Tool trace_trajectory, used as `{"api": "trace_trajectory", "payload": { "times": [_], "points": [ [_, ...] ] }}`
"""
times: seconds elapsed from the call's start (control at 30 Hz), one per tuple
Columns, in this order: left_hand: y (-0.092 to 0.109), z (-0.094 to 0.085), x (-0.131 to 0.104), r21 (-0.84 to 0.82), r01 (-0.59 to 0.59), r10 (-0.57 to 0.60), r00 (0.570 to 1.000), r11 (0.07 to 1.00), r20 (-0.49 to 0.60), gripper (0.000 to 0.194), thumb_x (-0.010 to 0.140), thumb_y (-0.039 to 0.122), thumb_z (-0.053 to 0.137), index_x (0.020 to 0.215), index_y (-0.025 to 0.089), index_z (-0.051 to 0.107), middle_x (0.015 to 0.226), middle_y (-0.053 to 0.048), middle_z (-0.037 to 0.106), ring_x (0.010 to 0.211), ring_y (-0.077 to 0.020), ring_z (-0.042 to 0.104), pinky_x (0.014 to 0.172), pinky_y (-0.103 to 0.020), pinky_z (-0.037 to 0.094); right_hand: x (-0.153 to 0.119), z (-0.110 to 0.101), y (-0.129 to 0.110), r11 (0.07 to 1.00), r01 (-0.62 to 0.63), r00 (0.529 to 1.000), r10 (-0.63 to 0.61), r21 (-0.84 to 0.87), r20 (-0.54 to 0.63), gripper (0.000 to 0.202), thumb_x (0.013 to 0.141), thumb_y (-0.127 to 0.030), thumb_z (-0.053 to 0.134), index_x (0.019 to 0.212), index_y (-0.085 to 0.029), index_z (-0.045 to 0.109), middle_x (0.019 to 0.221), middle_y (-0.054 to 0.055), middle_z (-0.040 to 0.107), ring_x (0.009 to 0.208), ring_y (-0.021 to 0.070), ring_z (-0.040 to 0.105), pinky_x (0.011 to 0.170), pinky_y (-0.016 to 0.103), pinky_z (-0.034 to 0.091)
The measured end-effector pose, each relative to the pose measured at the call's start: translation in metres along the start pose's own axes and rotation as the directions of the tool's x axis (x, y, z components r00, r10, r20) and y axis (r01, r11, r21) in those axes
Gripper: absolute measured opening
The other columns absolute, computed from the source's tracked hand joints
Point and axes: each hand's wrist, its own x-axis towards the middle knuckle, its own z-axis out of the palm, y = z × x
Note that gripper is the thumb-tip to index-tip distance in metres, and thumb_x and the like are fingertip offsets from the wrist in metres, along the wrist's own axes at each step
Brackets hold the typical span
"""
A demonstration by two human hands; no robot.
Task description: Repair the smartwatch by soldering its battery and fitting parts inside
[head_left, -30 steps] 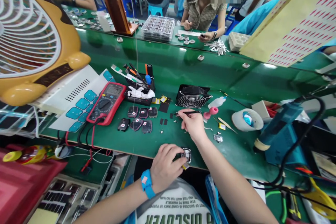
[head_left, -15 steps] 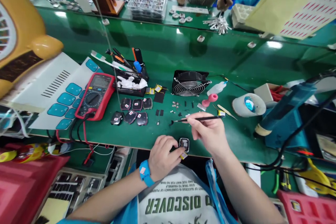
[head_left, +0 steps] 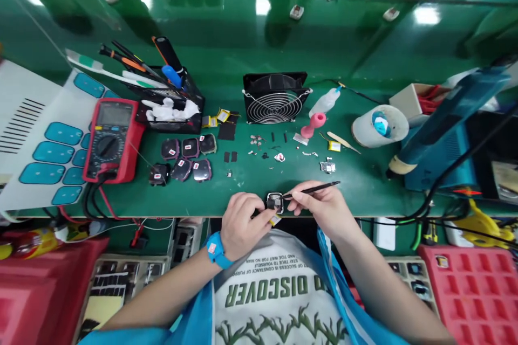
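Green bench (head_left: 186, 198) | left hand (head_left: 244, 222) pinching case (head_left: 275, 204) | right hand (head_left: 326, 209) pinching tweezers (head_left: 321, 187), tips at case | brace case, touch lightly

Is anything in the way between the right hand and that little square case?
Nothing I can see blocks it. The right hand holds a black pointed tool, and its tip is right at the case. The left hand touches the case from the other side.
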Motion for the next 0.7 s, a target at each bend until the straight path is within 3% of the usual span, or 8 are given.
{"api": "trace_trajectory", "payload": {
  "times": [0.4,0.53,0.7],
  "points": [
    [-0.0011,0.0,-0.0017,-0.018,-0.014,0.014,1.0,1.0,0.011,0.013,0.098,0.017,0.064,0.106,0.025,0.069,0.089,-0.002,0.066,0.093,-0.0192,0.063,0.083,-0.035,0.052,0.0029,0.0007,-0.0033,1.0,0.023,0.999,-0.024,-0.012,-0.035,0.04,0.069,-0.054,0.093,0.077,-0.019,0.077,0.062,0.004,0.077,0.053,0.0158,0.07,0.054,0.028,0.062],
    [-0.002,0.0003,-0.002,0.017,-0.047,0.048,0.999,0.999,-0.012,0.013,0.099,0.017,0.063,0.107,0.024,0.069,0.099,-0.002,0.071,0.099,-0.0195,0.065,0.084,-0.035,0.054,0.0018,0.0022,-0.0051,1.0,0.019,0.999,-0.02,-0.021,-0.049,0.041,0.067,-0.056,0.093,0.076,-0.019,0.077,0.061,0.004,0.076,0.052,0.0159,0.07,0.054,0.029,0.062],
    [-0.0036,0.0002,-0.0024,-0.001,-0.089,0.088,0.995,0.996,0.051,0.015,0.1,0.017,0.063,0.113,0.022,0.068,0.112,-0.003,0.079,0.113,-0.0232,0.066,0.091,-0.04,0.054,0.0007,0.0024,-0.0046,0.999,0.036,0.998,-0.038,-0.039,-0.056,0.043,0.069,-0.057,0.092,0.077,-0.018,0.076,0.062,0.004,0.077,0.053,0.0166,0.071,0.056,0.03,0.064]
  ]
}}
